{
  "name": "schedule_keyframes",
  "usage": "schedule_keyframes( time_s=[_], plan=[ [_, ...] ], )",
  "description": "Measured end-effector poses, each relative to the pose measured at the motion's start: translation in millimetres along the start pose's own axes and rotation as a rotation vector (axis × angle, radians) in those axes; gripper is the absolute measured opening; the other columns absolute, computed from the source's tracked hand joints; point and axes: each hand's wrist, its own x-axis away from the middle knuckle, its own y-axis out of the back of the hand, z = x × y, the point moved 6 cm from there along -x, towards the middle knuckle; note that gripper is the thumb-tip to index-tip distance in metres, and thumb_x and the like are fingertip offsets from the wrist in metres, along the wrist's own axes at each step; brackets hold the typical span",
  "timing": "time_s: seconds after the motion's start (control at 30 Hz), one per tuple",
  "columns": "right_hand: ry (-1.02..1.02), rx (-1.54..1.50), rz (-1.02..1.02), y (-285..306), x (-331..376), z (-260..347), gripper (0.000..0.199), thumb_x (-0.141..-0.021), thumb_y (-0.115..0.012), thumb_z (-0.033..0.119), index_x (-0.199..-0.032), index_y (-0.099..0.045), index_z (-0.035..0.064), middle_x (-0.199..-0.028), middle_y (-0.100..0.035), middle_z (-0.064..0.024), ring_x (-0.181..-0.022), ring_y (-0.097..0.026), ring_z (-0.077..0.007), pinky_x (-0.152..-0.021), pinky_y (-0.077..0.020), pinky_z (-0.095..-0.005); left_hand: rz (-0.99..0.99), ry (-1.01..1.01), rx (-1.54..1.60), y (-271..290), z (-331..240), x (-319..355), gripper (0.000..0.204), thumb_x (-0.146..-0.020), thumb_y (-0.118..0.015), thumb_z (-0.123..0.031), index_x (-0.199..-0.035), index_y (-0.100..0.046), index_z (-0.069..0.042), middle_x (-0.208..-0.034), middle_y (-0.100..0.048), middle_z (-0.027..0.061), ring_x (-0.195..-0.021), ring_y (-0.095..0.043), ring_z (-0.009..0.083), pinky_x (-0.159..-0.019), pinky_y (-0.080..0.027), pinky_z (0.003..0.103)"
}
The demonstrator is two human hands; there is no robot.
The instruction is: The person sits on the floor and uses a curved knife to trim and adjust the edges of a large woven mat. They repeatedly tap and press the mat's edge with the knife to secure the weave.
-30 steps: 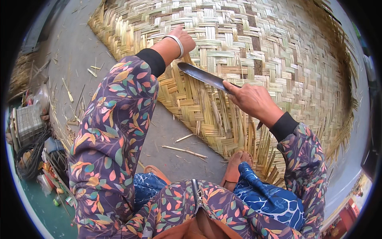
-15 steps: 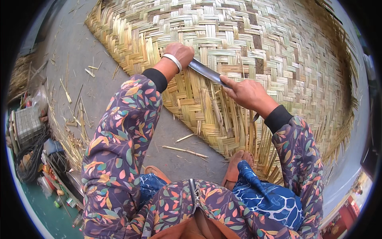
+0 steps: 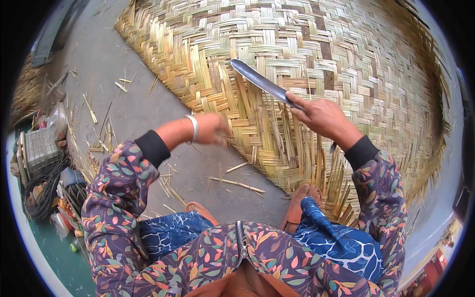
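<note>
A large woven mat (image 3: 277, 54) of split bamboo or cane strips lies before me, its lower left border made of loose and folded strips (image 3: 277, 133). My right hand (image 3: 322, 118) is closed around the near end of a long, trough-shaped metal blade (image 3: 262, 84). The blade points up and left over the weave, its rounded tip bare. My left hand (image 3: 212, 129), with a silver bangle at the wrist, hangs near the mat's lower left edge. Motion smears its fingers, and I cannot make out anything in them.
My bare feet (image 3: 298, 203) are at the mat's near corner. Cut strips (image 3: 237, 185) and scraps litter the grey floor (image 3: 168, 114). To the left stand a wire-mesh basket (image 3: 40, 151), black cable coils (image 3: 47, 190) and assorted clutter. The mat's right side curves upward with frayed ends.
My left hand has left the blade's tip and moved down and left, toward me. The right hand keeps hold of the blade in nearly the same place.
</note>
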Motion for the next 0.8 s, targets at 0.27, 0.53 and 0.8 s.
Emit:
schedule_keyframes(
  time_s=[0.27,0.53,0.8],
  plan=[
    [0.098,0.224,0.031,30,14,20,0.043,-0.095,-0.052,0.041,-0.137,-0.05,0.0289,-0.065,-0.063,-0.01,-0.058,-0.064,-0.0294,-0.048,-0.0458,-0.0434,-0.496,0.193,-0.975,141,21,-53,0.055,-0.084,-0.06,-0.004,-0.135,-0.052,-0.023,-0.15,-0.039,0.0056,-0.14,-0.035,0.0252,-0.11,-0.035,0.046],
    [0.094,0.243,0.04,22,1,19,0.042,-0.096,-0.051,0.041,-0.136,-0.051,0.0303,-0.06,-0.06,-0.0094,-0.056,-0.064,-0.0279,-0.046,-0.0443,-0.0421,-0.174,0.342,-0.829,160,16,-80,0.038,-0.079,-0.066,-0.003,-0.115,-0.057,-0.011,-0.124,-0.056,0.0078,-0.122,-0.054,0.0235,-0.1,-0.041,0.044],
    [0.068,0.236,0.033,18,-12,17,0.047,-0.095,-0.053,0.041,-0.141,-0.046,0.0343,-0.063,-0.061,-0.0098,-0.056,-0.062,-0.0288,-0.048,-0.0443,-0.0436,-0.041,0.498,-0.804,169,19,-70,0.018,-0.088,-0.058,-0.012,-0.104,-0.066,-0.007,-0.101,-0.069,0.0149,-0.097,-0.066,0.033,-0.083,-0.053,0.042]
  ],
)
